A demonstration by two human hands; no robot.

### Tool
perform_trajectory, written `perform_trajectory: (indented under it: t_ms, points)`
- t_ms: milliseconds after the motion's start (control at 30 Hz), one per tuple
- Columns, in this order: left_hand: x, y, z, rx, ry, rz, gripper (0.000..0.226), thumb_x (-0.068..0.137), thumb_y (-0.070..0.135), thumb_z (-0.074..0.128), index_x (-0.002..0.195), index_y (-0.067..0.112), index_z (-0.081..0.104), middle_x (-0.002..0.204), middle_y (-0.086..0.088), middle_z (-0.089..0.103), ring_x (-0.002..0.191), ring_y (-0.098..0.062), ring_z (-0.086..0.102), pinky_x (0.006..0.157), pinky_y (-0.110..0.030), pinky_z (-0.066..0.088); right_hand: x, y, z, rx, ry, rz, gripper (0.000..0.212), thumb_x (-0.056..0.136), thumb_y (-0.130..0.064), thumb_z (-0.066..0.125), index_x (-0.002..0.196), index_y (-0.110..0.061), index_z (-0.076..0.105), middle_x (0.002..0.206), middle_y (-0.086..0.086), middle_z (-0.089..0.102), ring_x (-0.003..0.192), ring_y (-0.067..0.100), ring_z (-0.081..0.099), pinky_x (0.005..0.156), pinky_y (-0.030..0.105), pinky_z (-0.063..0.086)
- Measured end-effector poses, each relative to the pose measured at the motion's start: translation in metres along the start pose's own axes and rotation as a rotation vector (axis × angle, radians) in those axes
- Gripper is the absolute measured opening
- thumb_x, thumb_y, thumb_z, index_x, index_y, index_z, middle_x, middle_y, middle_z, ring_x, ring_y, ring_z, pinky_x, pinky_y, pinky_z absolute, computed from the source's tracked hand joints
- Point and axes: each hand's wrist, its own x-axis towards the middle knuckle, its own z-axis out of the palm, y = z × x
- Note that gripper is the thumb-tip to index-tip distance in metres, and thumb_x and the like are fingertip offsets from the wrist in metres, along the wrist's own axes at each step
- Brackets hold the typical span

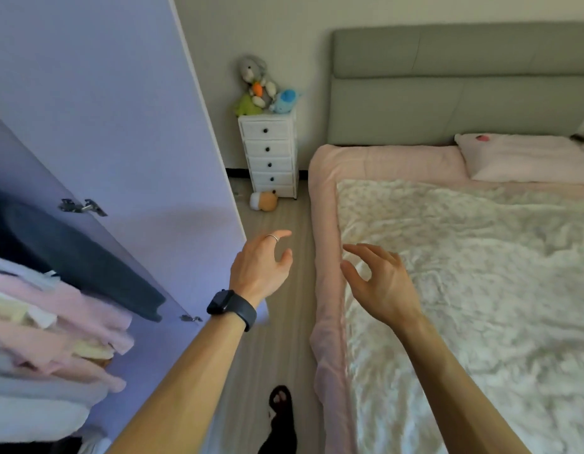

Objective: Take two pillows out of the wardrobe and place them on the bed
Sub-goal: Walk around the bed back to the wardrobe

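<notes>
Pillow [526,162] on bed [326,224], left hand [261,267], right hand [379,283] empty, spread

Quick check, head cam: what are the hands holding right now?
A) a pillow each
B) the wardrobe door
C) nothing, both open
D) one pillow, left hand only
C: the left hand and right hand hover open and empty; one pillow already lies on the bed.
</notes>
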Motion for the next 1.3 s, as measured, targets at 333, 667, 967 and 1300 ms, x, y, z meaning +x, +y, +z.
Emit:
perform_trajectory:
  t_ms: [333, 667, 967, 1300]
  points:
    - [0.225, 0.002, -0.017, -0.039, 0.072, 0.096, 0.034, 0.095, 0.033, 0.054, 0.13, 0.034, 0.059, 0.132, 0.006, 0.059, 0.121, -0.019, 0.054, 0.094, -0.041, 0.049, 0.222, -0.022, 0.022, -0.002, 0.058, -0.015, 0.038, 0.097, -0.037, 0.058, 0.134, -0.03, 0.063, 0.14, -0.006, 0.06, 0.13, 0.027, 0.05, 0.105, 0.04, 0.043]
    - [0.39, -0.002, -0.035, 0.062, 0.199, 0.104, 0.039, 0.095, 0.028, 0.056, 0.134, 0.024, 0.06, 0.134, -0.003, 0.062, 0.123, -0.029, 0.053, 0.095, -0.044, 0.049, 0.397, -0.036, 0.037, 0.001, 0.085, -0.038, 0.038, 0.097, -0.036, 0.058, 0.134, -0.031, 0.063, 0.14, -0.006, 0.06, 0.128, 0.028, 0.05, 0.104, 0.045, 0.045]
    - [0.486, -0.048, -0.064, -0.057, 0.467, -0.184, 0.04, 0.096, 0.028, 0.057, 0.136, 0.028, 0.057, 0.136, -0.002, 0.059, 0.121, -0.027, 0.053, 0.095, -0.043, 0.048, 0.558, -0.075, 0.084, 0.011, -0.068, -0.275, 0.037, 0.097, -0.035, 0.059, 0.133, -0.03, 0.064, 0.134, -0.002, 0.063, 0.125, 0.028, 0.055, 0.106, 0.037, 0.043]
    - [0.523, -0.11, -0.151, 0.076, 0.887, -0.466, 0.039, 0.096, 0.026, 0.056, 0.135, 0.029, 0.056, 0.137, 0.005, 0.056, 0.127, -0.018, 0.047, 0.1, -0.039, 0.045, 0.678, -0.209, 0.151, 0.136, -0.285, -0.758, 0.036, 0.098, -0.033, 0.059, 0.134, -0.029, 0.063, 0.137, -0.002, 0.061, 0.127, 0.028, 0.052, 0.107, 0.037, 0.038]
